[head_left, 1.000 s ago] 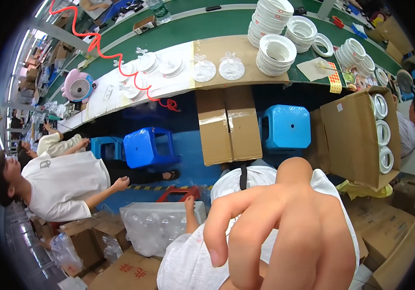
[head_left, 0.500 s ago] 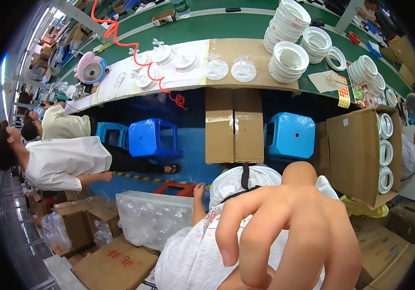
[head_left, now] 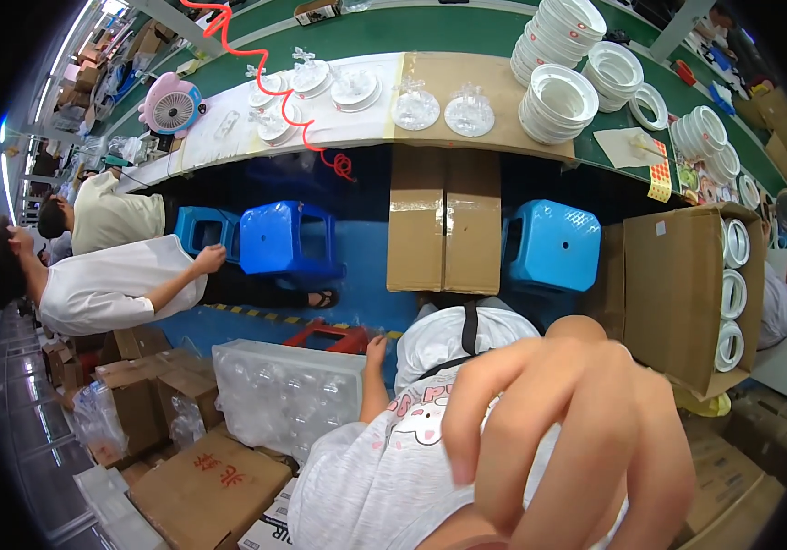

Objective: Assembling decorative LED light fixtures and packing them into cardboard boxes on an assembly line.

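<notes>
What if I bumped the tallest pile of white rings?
The pile would probably topple, since it's tall and narrow. Its rings might roll if they landed on edge, being round. They look stiff: each keeps its shape.

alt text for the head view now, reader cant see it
The person's right hand fills the foreground, fingers bent, in front of a pale shirt; the left hand is beside translucent packaging. Beyond, a workbench holds stacked white rings, pale discs and a pink fan, with blue stools and cardboard boxes lower down.
</notes>
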Action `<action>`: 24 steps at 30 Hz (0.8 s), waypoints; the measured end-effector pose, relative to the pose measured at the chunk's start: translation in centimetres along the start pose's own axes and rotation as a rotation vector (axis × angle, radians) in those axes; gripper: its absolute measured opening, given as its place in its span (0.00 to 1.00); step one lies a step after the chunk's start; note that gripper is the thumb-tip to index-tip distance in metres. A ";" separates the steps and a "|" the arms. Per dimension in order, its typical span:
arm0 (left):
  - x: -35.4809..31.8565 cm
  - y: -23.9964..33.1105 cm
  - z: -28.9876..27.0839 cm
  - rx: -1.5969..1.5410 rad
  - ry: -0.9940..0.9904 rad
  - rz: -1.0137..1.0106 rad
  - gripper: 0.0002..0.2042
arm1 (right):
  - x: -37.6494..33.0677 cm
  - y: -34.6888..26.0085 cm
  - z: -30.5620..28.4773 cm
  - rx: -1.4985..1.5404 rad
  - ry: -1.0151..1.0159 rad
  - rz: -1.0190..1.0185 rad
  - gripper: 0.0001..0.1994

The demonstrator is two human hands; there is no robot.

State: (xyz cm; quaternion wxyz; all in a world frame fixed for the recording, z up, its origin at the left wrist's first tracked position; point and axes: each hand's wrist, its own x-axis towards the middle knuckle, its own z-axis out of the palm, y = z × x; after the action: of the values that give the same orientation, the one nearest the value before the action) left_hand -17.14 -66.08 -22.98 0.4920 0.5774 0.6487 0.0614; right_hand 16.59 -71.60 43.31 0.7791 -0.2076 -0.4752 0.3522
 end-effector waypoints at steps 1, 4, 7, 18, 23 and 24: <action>-0.3 0.0 -0.3 -0.005 0.009 -0.001 0.17 | -0.2 0.8 -0.8 0.090 -0.075 -0.018 0.04; -0.6 2.1 -0.2 0.018 -0.035 0.057 0.16 | -1.2 4.6 -6.1 0.109 -0.175 0.037 0.01; -3.1 6.7 0.6 -0.043 -0.118 -0.105 0.16 | -7.3 12.0 -14.6 -0.283 0.173 0.581 0.09; -2.4 6.9 -2.5 0.064 -0.080 -0.099 0.18 | -57.2 14.9 -35.2 -1.233 0.520 1.773 0.08; -1.0 6.9 -2.4 0.092 -0.071 0.011 0.16 | -55.8 14.0 -32.5 -0.770 1.098 1.685 0.08; -1.1 8.2 -2.2 0.101 -0.099 0.036 0.16 | -56.0 14.3 -33.0 -0.789 1.091 1.637 0.09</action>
State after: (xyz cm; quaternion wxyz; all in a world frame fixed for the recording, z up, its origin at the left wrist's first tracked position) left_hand -13.23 -63.17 -15.92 0.4924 0.6154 0.6154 0.0089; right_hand 23.98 -103.46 -14.61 0.2898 -0.8327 0.1429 0.4497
